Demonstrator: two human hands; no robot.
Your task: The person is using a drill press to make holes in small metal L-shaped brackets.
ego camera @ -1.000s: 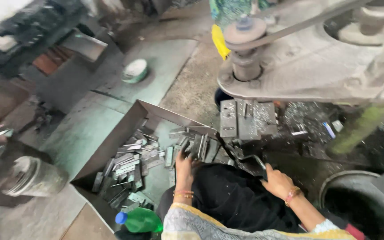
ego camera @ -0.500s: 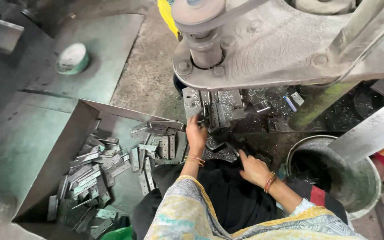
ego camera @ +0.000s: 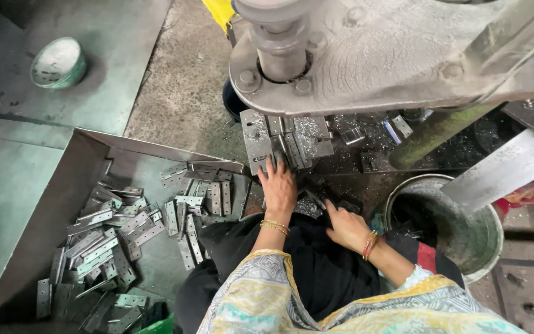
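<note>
The die block [ego camera: 285,143] is set under the press [ego camera: 390,55], far of the lap. The left hand [ego camera: 277,185] is laid on its near edge, fingers spread flat — nothing is gripped. The right hand [ego camera: 346,227] is rested just right and nearer, fingers curled toward dark scrap [ego camera: 309,204]; whether anything is held cannot be told. Flat plates [ego camera: 112,241] are heaped in a tray [ego camera: 63,198] at left — a bucket [ego camera: 446,229] is seen at right.
</note>
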